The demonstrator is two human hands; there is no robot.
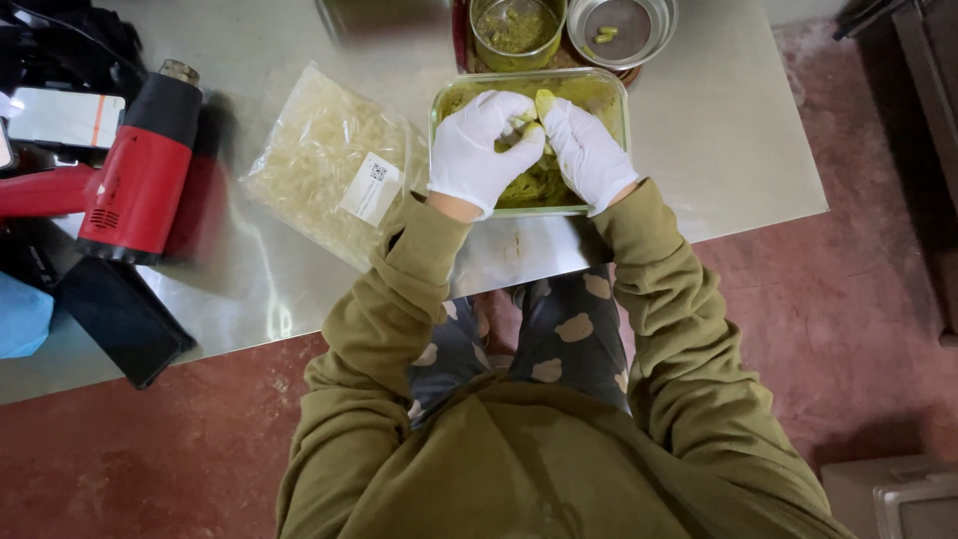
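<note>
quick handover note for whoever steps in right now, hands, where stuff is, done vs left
Left hand and right hand, both gloved, pinch a small yellow-green capsule over the tray of green powder.
Steel bowl behind holds a few filled capsules; a cup of green powder sits beside it.
Bag of empty capsules lies left of the tray.
Done: a few capsules. Left: most of the bag, it seems.

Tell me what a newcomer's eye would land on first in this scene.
First, the two white-gloved hands, left hand and right hand, meeting over a rectangular tray of green stuff at the table's far middle, pinching a small yellow-green capsule between them. Next, the red and black heat gun lying at the left. Between them lies a clear bag of pale capsules.
</note>
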